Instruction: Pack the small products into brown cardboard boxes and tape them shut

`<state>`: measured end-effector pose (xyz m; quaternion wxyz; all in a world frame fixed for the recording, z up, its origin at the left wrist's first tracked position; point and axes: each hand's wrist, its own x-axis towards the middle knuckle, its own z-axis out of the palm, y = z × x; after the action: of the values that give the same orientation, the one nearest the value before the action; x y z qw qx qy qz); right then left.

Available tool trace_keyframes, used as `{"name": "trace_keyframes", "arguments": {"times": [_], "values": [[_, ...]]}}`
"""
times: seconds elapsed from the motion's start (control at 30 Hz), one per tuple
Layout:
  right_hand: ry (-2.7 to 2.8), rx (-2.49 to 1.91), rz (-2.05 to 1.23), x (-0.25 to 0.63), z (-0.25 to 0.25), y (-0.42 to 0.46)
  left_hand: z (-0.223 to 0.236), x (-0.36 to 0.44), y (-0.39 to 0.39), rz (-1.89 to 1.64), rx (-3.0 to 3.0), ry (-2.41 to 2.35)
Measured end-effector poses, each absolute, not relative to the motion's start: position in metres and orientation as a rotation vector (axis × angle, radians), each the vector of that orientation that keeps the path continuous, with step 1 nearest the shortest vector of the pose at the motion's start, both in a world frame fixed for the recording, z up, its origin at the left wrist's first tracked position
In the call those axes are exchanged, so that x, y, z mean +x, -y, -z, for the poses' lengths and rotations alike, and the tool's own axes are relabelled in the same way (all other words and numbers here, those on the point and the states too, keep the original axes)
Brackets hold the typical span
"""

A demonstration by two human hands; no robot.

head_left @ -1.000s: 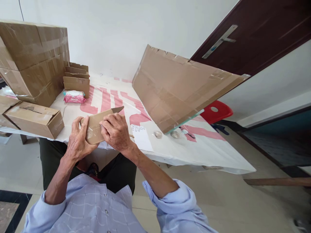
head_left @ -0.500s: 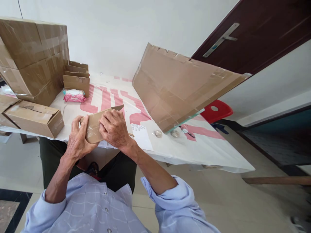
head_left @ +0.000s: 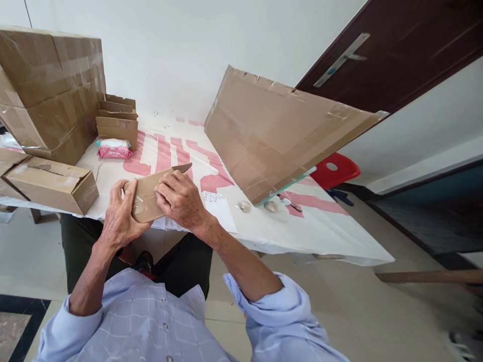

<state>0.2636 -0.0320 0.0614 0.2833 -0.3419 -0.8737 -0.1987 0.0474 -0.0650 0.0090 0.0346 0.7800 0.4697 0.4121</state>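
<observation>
I hold a small flat cardboard box (head_left: 148, 195) at the near edge of the table (head_left: 332, 234), with clear tape shining across its near end. My left hand (head_left: 119, 215) wraps round that left end, thumb on top. My right hand (head_left: 180, 200) rests on the box's middle with its fingers curled and pressed on the taped face. The far end of the box sticks out past my right hand toward the red stripes on the table cover.
A long brown box (head_left: 51, 183) lies at the left edge, with large taped cartons (head_left: 49, 90) stacked behind it. Small folded boxes (head_left: 117, 123) and a pink wipes pack (head_left: 113, 149) sit further back. A big cardboard sheet (head_left: 279, 130) leans right of centre. A white label sheet (head_left: 219, 211) lies beside my right wrist.
My right hand's fingers have shifted slightly along the taped face of the small box. The left hand and the box have stayed in place.
</observation>
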Motion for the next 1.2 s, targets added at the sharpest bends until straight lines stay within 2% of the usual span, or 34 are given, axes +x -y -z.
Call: {"name": "trace_keyframes", "arguments": {"times": [0.53,1.2], "values": [[2.667,-0.92,0.387,0.26,-0.095,0.02,-0.008,0.049,0.066,-1.269,2.411,-1.454],[2.437,-0.86,0.603,0.261,-0.064,0.022,-0.01,0.043,0.063,-1.291,2.385,-1.487]]}}
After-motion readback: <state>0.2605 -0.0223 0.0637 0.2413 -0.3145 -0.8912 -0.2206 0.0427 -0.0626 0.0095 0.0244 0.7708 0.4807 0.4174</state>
